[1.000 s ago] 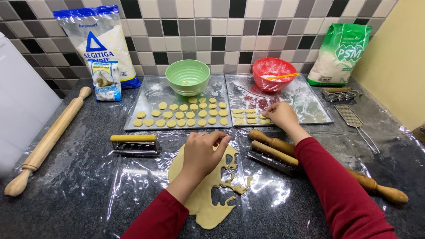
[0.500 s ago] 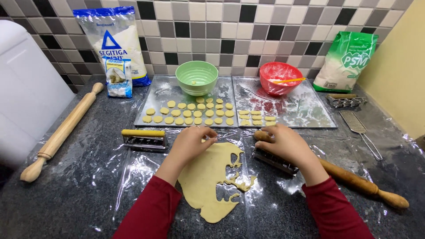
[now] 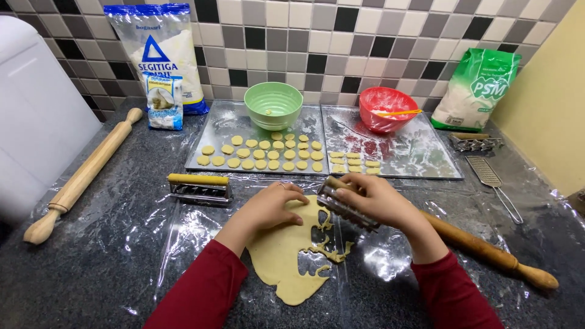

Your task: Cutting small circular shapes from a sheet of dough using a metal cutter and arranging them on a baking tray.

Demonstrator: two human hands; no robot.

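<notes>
A: Head view, entry one. Largest item?

B: Dark speckled countertop [image 3: 91,268], clear plastic film over the working area. On it, two metal baking trays side by side: left tray [image 3: 210,137] carries rows of small round dough discs [image 3: 262,155] and a green bowl [image 3: 273,105]; right tray [image 3: 420,152] carries a few discs at its left edge and a red bowl [image 3: 387,108].

A: Next down?

B: Rolled dough sheet [image 3: 283,256], pale yellow, flat on the film near the front edge, between the two forearms. Its right side is cut into ragged scraps. Two wooden rolling pins: one far left [image 3: 82,176], one at right [image 3: 487,253], partly behind the right wrist.

A: Hands?

B: Left hand [image 3: 271,207] lies palm down, fingers spread, pressing on the dough's upper edge; it grips nothing. Right hand [image 3: 378,201] is closed around a metal roller cutter [image 3: 344,206], held just above the dough's upper right edge.

A: Smaller items?

B: Second roller cutter with yellow handle [image 3: 200,187], left of the left hand, untouched. Flat metal grater [image 3: 490,176] at right.
</notes>
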